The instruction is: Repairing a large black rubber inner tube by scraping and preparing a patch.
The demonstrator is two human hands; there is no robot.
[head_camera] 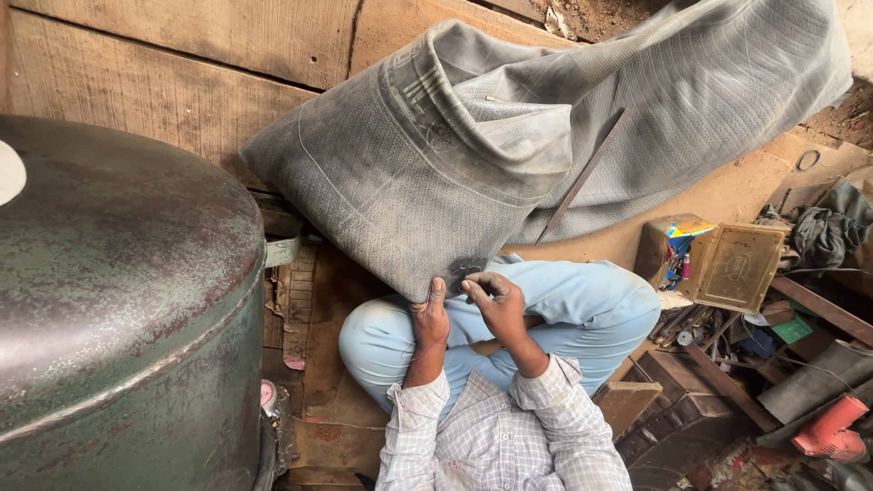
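Note:
A large grey deflated rubber inner tube lies folded over my knees and spreads up to the right. My left hand grips the tube's lower edge from beneath, thumb on top. Just right of it, my right hand has its fingers curled, fingertips pressing a dark patch on the tube's lower fold. I sit cross-legged in light blue trousers and a checked shirt.
A big green rusty metal tank fills the left. Wooden planks lie behind. At the right stand an open metal box, scattered tools, cloth and a red tool. Cardboard covers the floor.

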